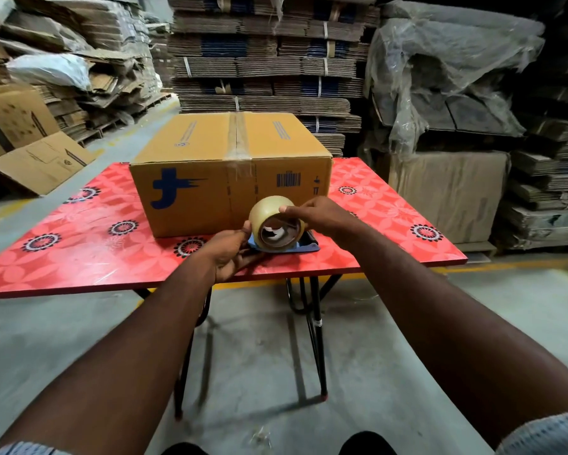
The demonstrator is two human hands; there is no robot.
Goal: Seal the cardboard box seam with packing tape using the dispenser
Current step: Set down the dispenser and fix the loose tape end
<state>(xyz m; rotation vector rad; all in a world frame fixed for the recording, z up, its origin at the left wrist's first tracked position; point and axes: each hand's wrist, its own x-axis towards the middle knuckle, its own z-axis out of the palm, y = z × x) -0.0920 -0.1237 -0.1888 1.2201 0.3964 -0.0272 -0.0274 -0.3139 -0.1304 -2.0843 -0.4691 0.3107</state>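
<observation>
A closed brown cardboard box (pixel 230 165) with blue print stands on the red floral table (pixel 79 251). Clear tape runs along its top middle seam and a short way down the front face. In front of the box sits the tape dispenser (pixel 277 224), a blue frame carrying a large roll of clear tape. My left hand (pixel 231 254) grips the dispenser's frame from the left and below. My right hand (pixel 318 216) holds the roll from the right, thumb on its top edge.
Tall strapped stacks of flattened cartons (pixel 269 54) rise behind the table. Loose cardboard (pixel 36 159) leans at the left, plastic-wrapped bundles (pixel 446 70) stand at the right. The table has black folding legs (pixel 318 330) on a concrete floor with yellow lines.
</observation>
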